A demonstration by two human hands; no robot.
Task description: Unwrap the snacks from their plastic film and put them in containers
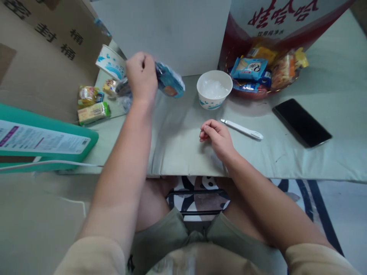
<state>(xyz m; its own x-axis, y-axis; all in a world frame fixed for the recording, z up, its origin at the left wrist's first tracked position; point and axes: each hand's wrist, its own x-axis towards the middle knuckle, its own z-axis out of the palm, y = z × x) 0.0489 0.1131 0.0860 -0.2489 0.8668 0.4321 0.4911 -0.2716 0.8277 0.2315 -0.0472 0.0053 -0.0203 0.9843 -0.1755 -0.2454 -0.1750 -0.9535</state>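
My left hand [142, 78] is closed around a shiny blue snack bag [171, 82], raised over the left part of the table. Part of the bag sticks out to the right of my fist, slightly blurred; crumpled clear and dark plastic [124, 91] shows on its left. My right hand [217, 138] rests near the table's front edge with fingers curled in and nothing visible in them. Just right of it lies a slim white utility knife [242, 129]. Beyond that hand stands a white paper bowl [214, 89] with blue print, holding something clear and whitish.
A basket [265, 93] of wrapped snacks sits at the back right, before a white-and-red carton [269, 23]. A black phone [302, 123] lies at right. On the left are small snack packs [94, 113], a tipped paper bowl [110, 61], a cardboard box [43, 68] and a green container [48, 133].
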